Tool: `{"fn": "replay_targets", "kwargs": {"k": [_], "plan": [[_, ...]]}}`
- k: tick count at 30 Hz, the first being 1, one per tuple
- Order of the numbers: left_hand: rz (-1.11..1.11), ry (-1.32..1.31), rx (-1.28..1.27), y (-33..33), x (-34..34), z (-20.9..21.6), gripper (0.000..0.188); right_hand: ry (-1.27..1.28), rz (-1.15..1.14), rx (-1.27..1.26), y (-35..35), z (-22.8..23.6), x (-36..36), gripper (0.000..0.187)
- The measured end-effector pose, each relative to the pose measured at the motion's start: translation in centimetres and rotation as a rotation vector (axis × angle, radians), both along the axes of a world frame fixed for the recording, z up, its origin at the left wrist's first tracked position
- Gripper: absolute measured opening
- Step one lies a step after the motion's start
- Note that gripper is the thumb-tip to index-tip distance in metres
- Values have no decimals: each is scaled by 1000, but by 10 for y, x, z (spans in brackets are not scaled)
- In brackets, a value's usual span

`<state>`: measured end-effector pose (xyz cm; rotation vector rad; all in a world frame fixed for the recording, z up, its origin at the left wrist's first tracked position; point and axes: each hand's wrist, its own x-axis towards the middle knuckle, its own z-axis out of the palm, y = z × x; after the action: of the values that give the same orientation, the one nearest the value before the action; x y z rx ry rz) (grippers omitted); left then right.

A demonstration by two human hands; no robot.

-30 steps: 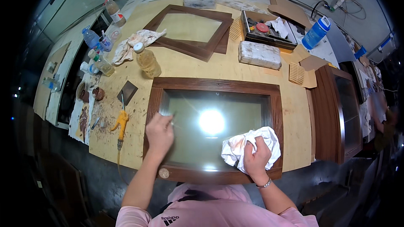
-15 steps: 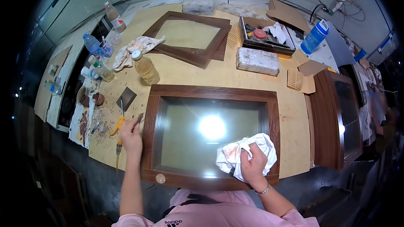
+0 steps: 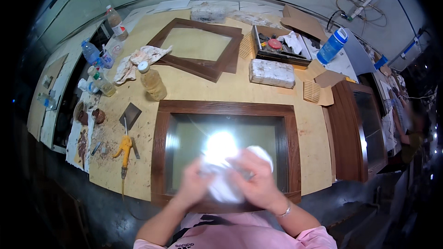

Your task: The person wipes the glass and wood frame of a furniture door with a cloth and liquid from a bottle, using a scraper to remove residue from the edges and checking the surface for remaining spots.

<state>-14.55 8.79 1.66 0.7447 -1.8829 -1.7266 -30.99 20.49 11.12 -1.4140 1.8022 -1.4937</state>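
Note:
A brown wood-framed glass panel [image 3: 159, 157] lies in front of me, with a bright light reflected in its glass. Above its near half, both hands are on a white cloth [image 3: 224, 188], blurred by motion. My left hand [image 3: 194, 182] is closed on the cloth's left side. Closed on its right side is my right hand [image 3: 254, 175], a bracelet at the wrist. Left of the panel lies a yellow air blow gun [image 3: 123, 148], its nozzle touching a dark square sheet [image 3: 131, 115]. A narrow dark strip [image 3: 135, 148] rests beside the gun.
Brown frames [image 3: 168, 64] overlap at the back, near a stained rag [image 3: 134, 64] and a bottle of yellowish liquid [image 3: 152, 82]. Back right are a wrapped block [image 3: 272, 74], a box of supplies [image 3: 304, 60] and a blue bottle [image 3: 332, 46]. Another person [image 3: 410, 133] is at far right.
My left hand has moved from beside the blow gun to the cloth; the dark piece it held appears to lie by the gun. My right hand has brought the cloth leftward.

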Motion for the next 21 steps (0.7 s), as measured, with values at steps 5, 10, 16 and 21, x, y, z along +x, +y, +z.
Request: {"fn": "replay_targets", "kwargs": {"k": [5,10,16,21], "plan": [[401,-100,-447,-152,-13,6,32,418,-728,339,35,-64,-109,49],[-105,-265,-872,-46,-93,-56,34,254,-818,779,42,-114,-127,61],[-540,141,-516,-15,-69,-21,51,283,-842,752,41,-117,-127,50],[-90,-386,-805,-126,-146,-44,25,230,-829,785,33,-107,-121,52]]}}
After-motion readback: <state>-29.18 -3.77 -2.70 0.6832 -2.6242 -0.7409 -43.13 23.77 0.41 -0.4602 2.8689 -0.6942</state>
